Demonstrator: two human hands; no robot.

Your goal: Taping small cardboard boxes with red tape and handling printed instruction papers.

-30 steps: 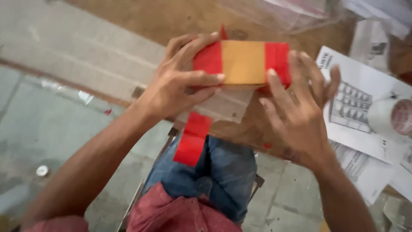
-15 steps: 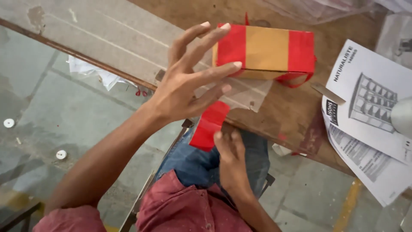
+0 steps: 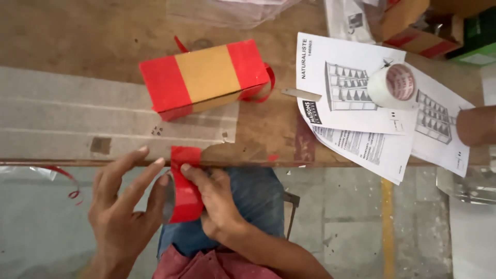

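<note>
A strip of red tape (image 3: pixel 185 186) hangs from the front edge of the bench (image 3: pixel 77 41), its top stuck to the wood just below a cardboard box (image 3: pixel 205 77) banded in red. The right hand (image 3: pixel 219 204) pinches the strip from its right side, thumb and fingers closed on it. The left hand (image 3: pixel 121 206) is spread wide, fingers loose, its fingertips just touching the strip's left edge. The box lies flat on the bench, a red loop curling off its right end. Farther right lie printed sheets (image 3: pixel 356 103) with a roll of clear tape (image 3: pixel 392 85) on them.
</note>
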